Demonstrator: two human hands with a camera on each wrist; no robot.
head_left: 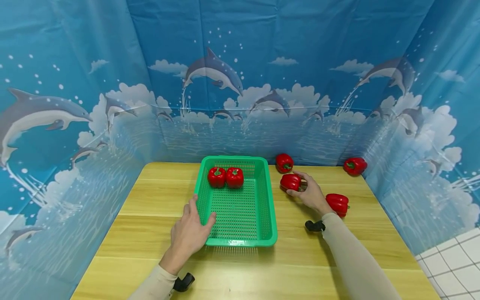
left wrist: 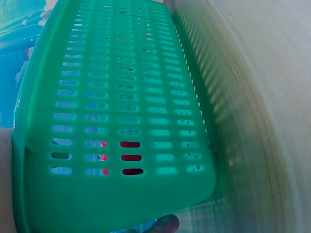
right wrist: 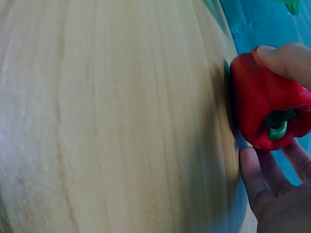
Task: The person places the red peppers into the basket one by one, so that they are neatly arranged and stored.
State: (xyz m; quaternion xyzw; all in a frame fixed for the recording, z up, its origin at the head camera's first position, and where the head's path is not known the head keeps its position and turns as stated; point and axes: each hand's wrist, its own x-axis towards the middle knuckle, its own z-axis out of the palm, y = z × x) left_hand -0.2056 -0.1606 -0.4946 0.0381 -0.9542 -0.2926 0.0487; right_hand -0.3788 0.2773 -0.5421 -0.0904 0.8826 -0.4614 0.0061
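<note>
My right hand [head_left: 310, 193] holds a red bell pepper [head_left: 290, 182] between thumb and fingers, to the right of the green basket [head_left: 276, 233]. In the right wrist view the thumb lies on that bell pepper [right wrist: 257, 97], and the other fingers touch its lower side; its green stem faces the camera. At the basket's left rim is my left hand [head_left: 191, 229], fingers loosely extended and thumb over the rim. Two red bell peppers, a left one [head_left: 216, 178] and a right one [head_left: 235, 178], sit at the back inside the basket. The left wrist view shows its slotted wall [left wrist: 107, 199] close up.
Three more red bell peppers lie on the wooden table [head_left: 150, 225]: one near the back edge [head_left: 283, 163], one at the far right corner [head_left: 354, 166], one beside my right wrist [head_left: 337, 204]. A blue dolphin-print curtain [head_left: 240, 125] closes off the back and sides.
</note>
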